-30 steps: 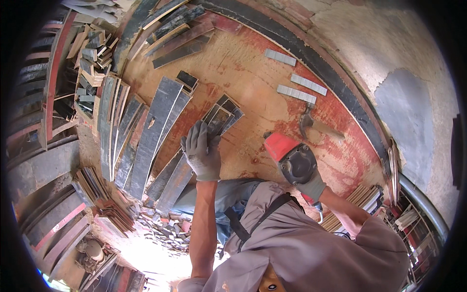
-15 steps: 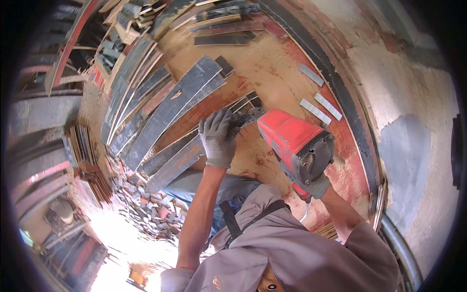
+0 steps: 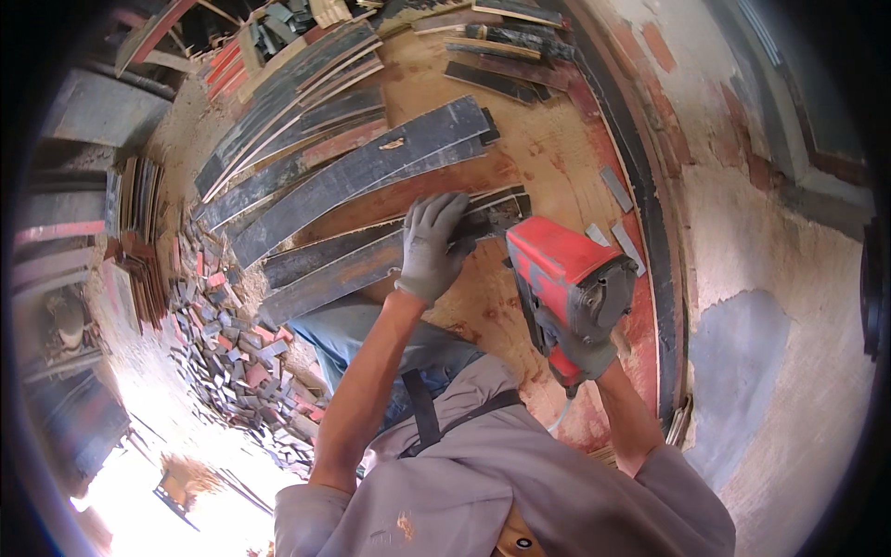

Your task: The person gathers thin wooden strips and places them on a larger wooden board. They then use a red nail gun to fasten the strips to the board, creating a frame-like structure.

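Observation:
My left hand (image 3: 432,243), in a grey glove, lies over the dark narrow boards in front of me, fingers bent over a dark board (image 3: 484,215) near its right end. The palm side is hidden. My right hand (image 3: 587,351), also gloved, is wrapped round the handle of a red and black nail gun (image 3: 566,258). A thin pale hose or cord runs from the handle's lower end. The gun's front end sits beside the boards' right ends; whether it touches them I cannot tell. A wide dark plank (image 3: 371,167) lies just beyond my left hand.
All this rests on a large reddish-brown wooden sheet (image 3: 548,130) with a dark raised edge (image 3: 661,306) at right. Small grey strips (image 3: 629,249) lie near that edge. More planks (image 3: 506,79) lie farther off. At left is a heap of small wood offcuts (image 3: 232,357).
The view has shifted, so the boards appear farther right. My left hand stays on the boards, and the nail gun remains in my right hand beside their ends, tilted slightly differently.

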A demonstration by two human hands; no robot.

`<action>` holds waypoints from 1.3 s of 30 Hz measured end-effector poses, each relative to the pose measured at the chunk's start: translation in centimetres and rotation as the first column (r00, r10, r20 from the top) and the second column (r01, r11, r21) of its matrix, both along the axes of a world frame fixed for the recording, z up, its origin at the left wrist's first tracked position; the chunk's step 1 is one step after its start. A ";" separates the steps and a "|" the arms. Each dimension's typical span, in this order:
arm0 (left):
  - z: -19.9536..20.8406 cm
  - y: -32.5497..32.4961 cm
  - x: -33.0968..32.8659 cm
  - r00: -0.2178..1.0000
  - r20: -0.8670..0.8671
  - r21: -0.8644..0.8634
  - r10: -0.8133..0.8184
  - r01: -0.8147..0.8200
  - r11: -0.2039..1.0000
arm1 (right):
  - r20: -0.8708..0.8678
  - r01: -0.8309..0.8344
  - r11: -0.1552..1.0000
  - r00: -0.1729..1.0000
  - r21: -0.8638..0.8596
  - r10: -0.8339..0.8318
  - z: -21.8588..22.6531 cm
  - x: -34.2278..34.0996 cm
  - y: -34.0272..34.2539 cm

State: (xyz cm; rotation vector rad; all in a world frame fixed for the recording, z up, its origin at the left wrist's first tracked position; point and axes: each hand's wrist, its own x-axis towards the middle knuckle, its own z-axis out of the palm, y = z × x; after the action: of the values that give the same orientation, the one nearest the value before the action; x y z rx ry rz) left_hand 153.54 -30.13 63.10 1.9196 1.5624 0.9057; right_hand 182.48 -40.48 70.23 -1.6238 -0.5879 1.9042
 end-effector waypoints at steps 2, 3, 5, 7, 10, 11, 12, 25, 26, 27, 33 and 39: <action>-0.7 -1.2 -2.0 0.998 0.039 0.024 0.059 -0.060 0.998 | 0.246 -0.294 0.930 0.939 0.220 0.238 3.4 -1.5 1.8; -1.1 -1.6 -3.1 0.995 0.066 0.037 0.078 -0.081 0.996 | 0.413 -0.456 0.825 0.857 0.334 0.307 3.4 -1.7 2.0; -1.3 -2.2 -4.7 0.997 0.063 0.060 0.053 -0.057 0.997 | 0.684 -0.673 0.593 0.681 0.442 0.263 1.8 -1.7 1.7; -1.6 -2.1 -5.3 0.992 0.096 0.050 0.081 -0.086 0.995 | 0.687 -0.684 0.557 0.680 0.471 0.255 1.5 -2.1 1.8; -1.7 -2.7 -5.4 0.989 0.123 0.034 0.085 -0.090 0.995 | 0.628 -0.692 0.605 0.683 0.394 0.372 2.0 -2.2 1.8; -1.7 -2.7 -5.5 0.990 0.112 0.029 0.086 -0.090 0.995 | 0.733 -0.800 0.506 0.549 0.322 0.401 1.3 -2.1 1.5; -1.8 -2.7 -5.6 0.988 0.127 0.029 0.086 -0.091 0.995 | 0.762 -0.838 0.459 0.496 0.294 0.416 0.9 -2.3 1.6; -0.6 -2.7 -5.4 0.983 -0.184 -0.033 -0.001 -0.006 0.999 | 0.740 -0.797 0.517 0.546 0.313 0.394 5.3 -4.3 1.4; -0.8 -2.8 -5.8 0.964 -0.261 -0.046 -0.038 0.027 0.999 | 0.687 -0.782 0.577 0.554 0.236 0.471 6.2 -3.7 1.1; -0.5 -2.8 -5.7 0.957 -0.287 -0.052 -0.043 0.029 0.998 | 0.697 -0.797 0.563 0.532 0.219 0.481 6.5 -3.0 0.8; 2.9 -2.3 -5.8 0.922 -0.354 -0.156 -0.156 0.106 0.982 | 0.923 -0.901 0.415 0.260 0.126 0.284 -1.1 2.1 -6.1; 5.1 -0.2 -5.5 0.895 -0.410 -0.149 -0.178 0.127 0.981 | -0.161 0.142 0.986 0.975 -0.087 -0.155 -10.6 5.8 -14.0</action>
State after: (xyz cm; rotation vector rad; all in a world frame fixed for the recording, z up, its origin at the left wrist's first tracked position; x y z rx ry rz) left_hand 148.07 -30.28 68.19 2.2149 1.6209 0.3302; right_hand 188.29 -54.49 59.61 -1.4901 -0.3207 1.9463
